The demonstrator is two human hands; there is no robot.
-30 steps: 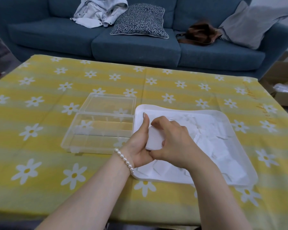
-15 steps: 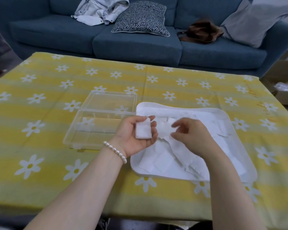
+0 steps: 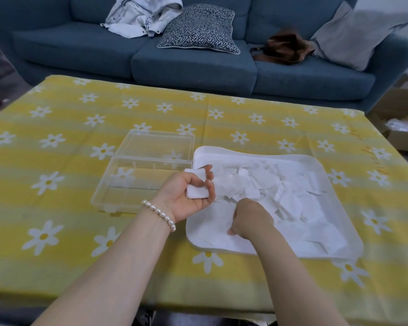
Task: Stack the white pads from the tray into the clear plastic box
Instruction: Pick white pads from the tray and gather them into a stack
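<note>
A white tray (image 3: 332,184) on the yellow daisy tablecloth holds a loose heap of white pads (image 3: 280,191). To its left lies a clear plastic box (image 3: 137,184), lid flipped open behind it. My left hand (image 3: 189,196), palm up with a pearl bracelet at the wrist, holds a small stack of white pads (image 3: 197,187) over the tray's left edge. My right hand (image 3: 250,220) is knuckles-up in the near left part of the tray, fingers curled down onto the pads; whether it grips one is hidden.
The table's near edge (image 3: 198,309) runs below my forearms. A blue sofa (image 3: 193,64) stands behind the table with a patterned cushion, clothing and a brown bag on it. A cardboard box (image 3: 403,128) sits on the floor at the right.
My hands have separated. The left hand turned palm up with the pad stack and stayed near the box. My right hand moved down and toward me into the tray's near part.
</note>
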